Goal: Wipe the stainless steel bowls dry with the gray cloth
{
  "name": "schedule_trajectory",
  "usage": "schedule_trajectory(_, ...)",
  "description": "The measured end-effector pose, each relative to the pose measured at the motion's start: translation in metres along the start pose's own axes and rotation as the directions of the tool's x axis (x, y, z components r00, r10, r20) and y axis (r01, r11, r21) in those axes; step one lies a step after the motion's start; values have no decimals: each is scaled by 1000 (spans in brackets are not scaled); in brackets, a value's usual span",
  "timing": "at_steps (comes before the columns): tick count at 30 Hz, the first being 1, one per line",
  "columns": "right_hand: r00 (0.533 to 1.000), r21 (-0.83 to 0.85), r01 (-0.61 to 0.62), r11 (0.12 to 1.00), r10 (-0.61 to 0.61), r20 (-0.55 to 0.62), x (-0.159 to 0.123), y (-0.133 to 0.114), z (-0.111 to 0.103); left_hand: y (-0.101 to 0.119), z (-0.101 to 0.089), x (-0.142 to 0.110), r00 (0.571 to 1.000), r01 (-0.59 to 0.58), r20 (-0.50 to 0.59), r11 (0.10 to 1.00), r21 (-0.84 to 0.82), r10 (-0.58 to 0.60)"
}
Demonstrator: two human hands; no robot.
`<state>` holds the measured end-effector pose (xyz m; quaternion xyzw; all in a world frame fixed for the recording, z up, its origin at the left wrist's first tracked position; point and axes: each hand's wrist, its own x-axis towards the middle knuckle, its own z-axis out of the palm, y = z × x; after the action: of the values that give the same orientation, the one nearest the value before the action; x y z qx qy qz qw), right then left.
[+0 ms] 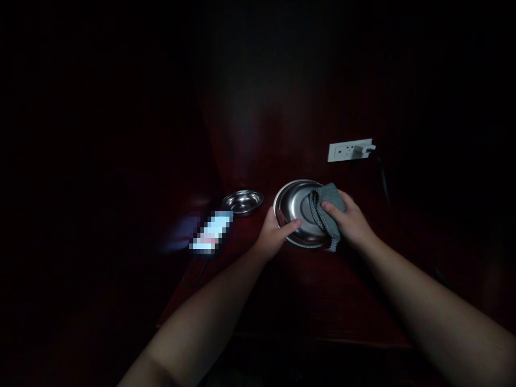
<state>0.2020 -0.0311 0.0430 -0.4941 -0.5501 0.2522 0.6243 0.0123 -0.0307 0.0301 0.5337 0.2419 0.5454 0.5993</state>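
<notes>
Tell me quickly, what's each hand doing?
Left hand: gripping the round silver metal bowl.
Right hand: closed on the grey-green textured fabric cloth, over that bowl's rim.

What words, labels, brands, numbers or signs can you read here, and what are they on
No readable text anywhere.
Phone: screen pixelated, nothing can be made out.
Socket plate: any markings are too small to read.
Held bowl, cloth and smaller bowl: no lettering visible.
</notes>
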Motion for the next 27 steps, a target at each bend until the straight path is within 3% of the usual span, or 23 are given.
schedule_trajectory(8, 996, -9, 45, 999, -45, 77, -3, -3, 0, 6, -1, 5, 997, -78, 25, 997, -21, 79)
schedule_trajectory(27, 987, -81, 106, 991, -95, 127, -3, -3, -4, 12, -4, 5, 999, -25, 22, 998, 55, 24)
